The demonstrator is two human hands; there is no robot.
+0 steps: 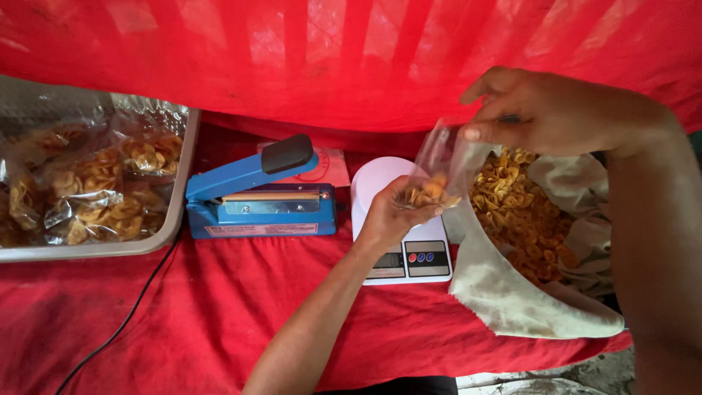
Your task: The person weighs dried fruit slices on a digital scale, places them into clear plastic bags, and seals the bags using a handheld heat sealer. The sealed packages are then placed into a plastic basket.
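My left hand (pixel 391 213) cups the bottom of a small clear plastic bag (pixel 439 157) that holds a few golden chips (pixel 428 194), just above a white kitchen scale (pixel 401 252). My right hand (pixel 545 110) pinches the bag's open top edge and holds it up. Right of the scale stands a large off-white sack (pixel 512 292) with its mouth rolled open, full of loose golden chips (pixel 523 212).
A blue impulse bag sealer (pixel 256 197) with a black handle knob sits left of the scale, its black cord (pixel 124 322) trailing across the red cloth (pixel 241 307). At far left a metal tray (pixel 102 247) holds several sealed chip bags (pixel 102 190). A red curtain (pixel 329 51) hangs behind.
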